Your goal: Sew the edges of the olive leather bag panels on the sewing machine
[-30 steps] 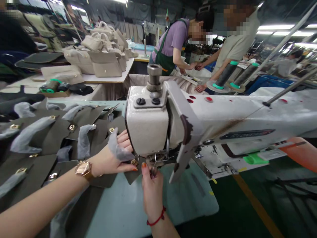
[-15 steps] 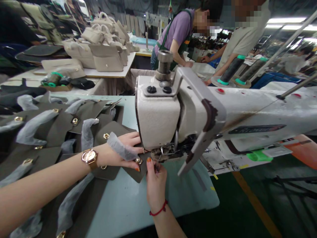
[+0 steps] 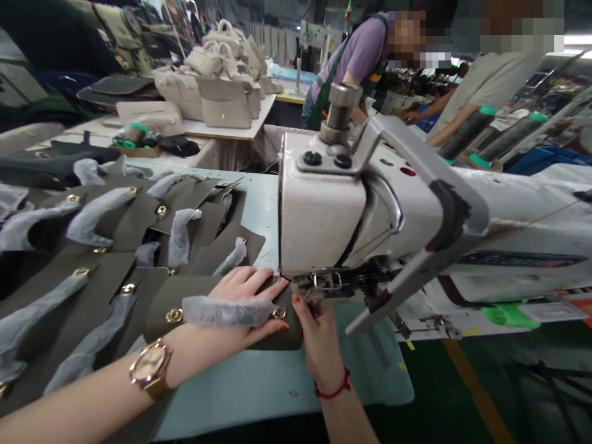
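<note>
Head view, down, close over table (image 3: 259, 388)

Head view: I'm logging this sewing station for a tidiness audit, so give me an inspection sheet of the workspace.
Surface: pale blue-green table, bare only near the front edge.
Job's things: olive leather flap with gold clasps lies flat under the sewing machine head.
Clutter: many more olive flaps with wrapped straps overlap at left.
Grippers: left hand presses flat on the flap; right hand pinches at the presser foot, what it grips is hidden.
Cables: nothing seen.
Surroundings: beige handbags on a rear table, thread cones, two people working behind.
</note>
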The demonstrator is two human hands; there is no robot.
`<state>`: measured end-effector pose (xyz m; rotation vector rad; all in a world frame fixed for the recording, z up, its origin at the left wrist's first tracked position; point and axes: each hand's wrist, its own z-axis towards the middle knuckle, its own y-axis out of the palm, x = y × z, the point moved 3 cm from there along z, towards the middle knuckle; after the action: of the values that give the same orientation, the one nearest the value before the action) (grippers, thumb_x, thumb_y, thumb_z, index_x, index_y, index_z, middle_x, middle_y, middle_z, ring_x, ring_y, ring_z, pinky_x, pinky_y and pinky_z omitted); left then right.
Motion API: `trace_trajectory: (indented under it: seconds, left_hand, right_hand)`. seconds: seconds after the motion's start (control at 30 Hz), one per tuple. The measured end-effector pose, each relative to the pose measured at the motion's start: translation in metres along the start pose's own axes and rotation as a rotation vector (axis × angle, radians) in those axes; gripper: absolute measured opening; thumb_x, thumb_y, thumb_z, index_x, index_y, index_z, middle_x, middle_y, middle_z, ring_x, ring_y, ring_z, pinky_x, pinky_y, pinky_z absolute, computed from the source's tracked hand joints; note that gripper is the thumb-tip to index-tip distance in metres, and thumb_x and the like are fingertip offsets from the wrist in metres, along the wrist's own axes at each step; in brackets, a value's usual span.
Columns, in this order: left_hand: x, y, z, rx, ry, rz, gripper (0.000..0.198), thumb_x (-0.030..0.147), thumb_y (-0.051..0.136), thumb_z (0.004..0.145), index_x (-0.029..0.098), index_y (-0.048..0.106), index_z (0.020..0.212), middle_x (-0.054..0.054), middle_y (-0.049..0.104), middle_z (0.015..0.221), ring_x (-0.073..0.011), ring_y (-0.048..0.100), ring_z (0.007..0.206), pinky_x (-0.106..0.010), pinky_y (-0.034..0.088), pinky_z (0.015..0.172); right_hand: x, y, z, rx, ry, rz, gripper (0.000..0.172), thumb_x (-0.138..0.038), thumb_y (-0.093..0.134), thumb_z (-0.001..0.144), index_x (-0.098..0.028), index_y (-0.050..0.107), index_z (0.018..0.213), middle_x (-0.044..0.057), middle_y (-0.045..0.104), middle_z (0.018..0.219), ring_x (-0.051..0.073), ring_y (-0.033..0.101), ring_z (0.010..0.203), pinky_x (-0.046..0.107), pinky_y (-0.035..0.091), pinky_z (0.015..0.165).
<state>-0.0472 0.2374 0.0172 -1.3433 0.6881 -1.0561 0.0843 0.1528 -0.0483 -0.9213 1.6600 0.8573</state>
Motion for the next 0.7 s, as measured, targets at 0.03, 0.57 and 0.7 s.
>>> trace_trajectory:
  seconds: [0.03,0.57,0.7]
  left_hand:
    - [0.004,-0.001,-0.001,0.024,-0.03,0.006,0.046,0.05,0.047,0.087,0.021,0.057,0.121,-0.014,0.06,0.113,-0.0295,0.055,0.095,-0.049,0.049,0.082]
    - [-0.01,0.018,-0.004,0.121,0.057,-0.425,0.034,0.031,0.061,0.083,0.028,0.059,0.117,-0.005,0.065,0.113,-0.0223,0.062,0.1,-0.038,0.052,0.092]
    - [-0.01,0.011,0.005,0.067,0.035,-0.431,0.021,0.033,0.057,0.085,0.025,0.063,0.104,-0.005,0.067,0.105,-0.022,0.063,0.096,-0.036,0.051,0.091]
  right_hand:
    - [-0.003,-0.002,0.001,-0.013,0.0,-0.008,0.034,-0.044,0.056,0.085,-0.014,0.064,0.1,0.006,0.068,0.092,0.018,0.061,0.088,0.026,0.048,0.078]
    - [0.011,-0.015,-0.037,-0.031,-0.035,-0.217,0.041,-0.048,0.05,0.088,-0.013,0.057,0.068,-0.002,0.044,0.061,0.008,0.038,0.06,0.021,0.027,0.055]
    - [0.011,-0.014,-0.031,-0.007,-0.033,-0.226,0.042,-0.049,0.051,0.087,-0.013,0.053,0.065,-0.003,0.039,0.059,0.007,0.034,0.058,0.021,0.024,0.054]
